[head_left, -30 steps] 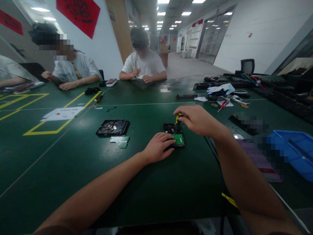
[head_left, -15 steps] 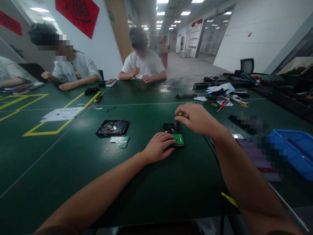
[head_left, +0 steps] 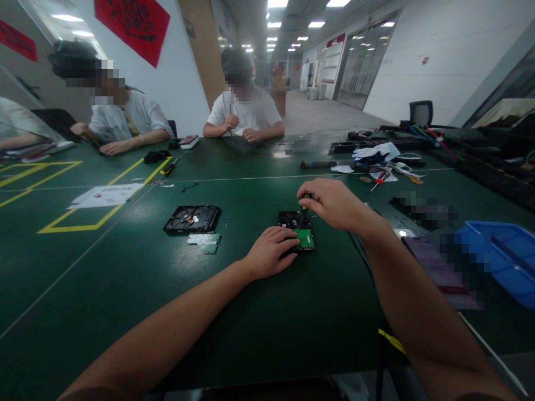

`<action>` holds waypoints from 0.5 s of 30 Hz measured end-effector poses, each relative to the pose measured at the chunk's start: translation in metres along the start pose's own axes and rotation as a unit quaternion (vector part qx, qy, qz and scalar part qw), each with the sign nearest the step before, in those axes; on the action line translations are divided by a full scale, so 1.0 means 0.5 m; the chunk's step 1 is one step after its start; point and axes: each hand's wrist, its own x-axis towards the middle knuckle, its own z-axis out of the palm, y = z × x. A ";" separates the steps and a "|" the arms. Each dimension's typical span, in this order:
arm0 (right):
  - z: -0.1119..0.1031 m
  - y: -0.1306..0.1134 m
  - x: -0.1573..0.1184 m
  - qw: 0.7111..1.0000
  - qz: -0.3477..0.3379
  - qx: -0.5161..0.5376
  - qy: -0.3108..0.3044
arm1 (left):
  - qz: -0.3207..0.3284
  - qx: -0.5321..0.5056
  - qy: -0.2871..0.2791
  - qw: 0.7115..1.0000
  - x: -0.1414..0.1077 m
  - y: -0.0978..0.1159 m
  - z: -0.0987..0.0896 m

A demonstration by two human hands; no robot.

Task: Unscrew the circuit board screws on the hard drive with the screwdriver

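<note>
A black hard drive (head_left: 288, 218) with a green circuit board (head_left: 306, 239) lies on the green table in front of me. My left hand (head_left: 271, 252) grips it from the left, fingers over the board's edge and thumb along the near side. Above the drive, my right hand (head_left: 326, 201) pinches the yellow and black handle of a screwdriver (head_left: 305, 207). The screwdriver stands nearly upright with its shaft down to the drive; its tip is too small to make out. To the left lie a second black drive casing (head_left: 192, 218) and a detached circuit board (head_left: 204, 241).
Tiny screws lie beside the casing. At right are a blue bin (head_left: 497, 259), a purple sheet (head_left: 434, 267) and a red-handled screwdriver (head_left: 379, 179). Gloves (head_left: 378, 152) and cables lie farther back. Co-workers sit across the table, one facing me (head_left: 246, 114).
My right fingers have shifted slightly on the screwdriver, and more of its yellow and black handle shows. My left hand and the hard drive have stayed in place.
</note>
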 end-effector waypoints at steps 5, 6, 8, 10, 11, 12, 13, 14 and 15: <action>0.004 0.004 -0.003 1.000 -0.007 0.011 0.003 | -0.001 -0.004 0.000 1.000 0.000 0.000 0.000; 0.004 0.003 -0.004 1.000 -0.006 0.010 0.003 | 0.000 -0.004 0.000 1.000 0.001 0.000 0.000; 0.004 0.003 -0.005 1.000 -0.002 0.001 0.004 | 0.002 -0.003 0.004 1.000 0.001 0.000 0.000; 0.003 0.002 -0.004 1.000 0.009 -0.016 0.004 | 0.005 -0.003 0.008 1.000 0.001 -0.001 0.001; 0.002 0.002 -0.004 1.000 0.016 -0.026 0.003 | 0.006 -0.002 0.009 1.000 0.000 -0.001 0.001; 0.001 0.001 -0.003 0.999 0.024 -0.035 0.002 | 0.007 -0.002 0.010 1.000 0.000 -0.001 0.001; 0.000 0.001 -0.003 0.999 0.030 -0.041 0.001 | 0.007 -0.001 0.010 1.000 0.000 -0.001 0.002; -0.001 0.000 -0.002 0.998 0.035 -0.044 0.002 | 0.007 0.000 0.010 1.000 0.000 -0.001 0.002; -0.001 -0.001 -0.002 0.998 0.040 -0.042 0.005 | 0.006 0.001 0.010 1.000 -0.001 -0.001 0.002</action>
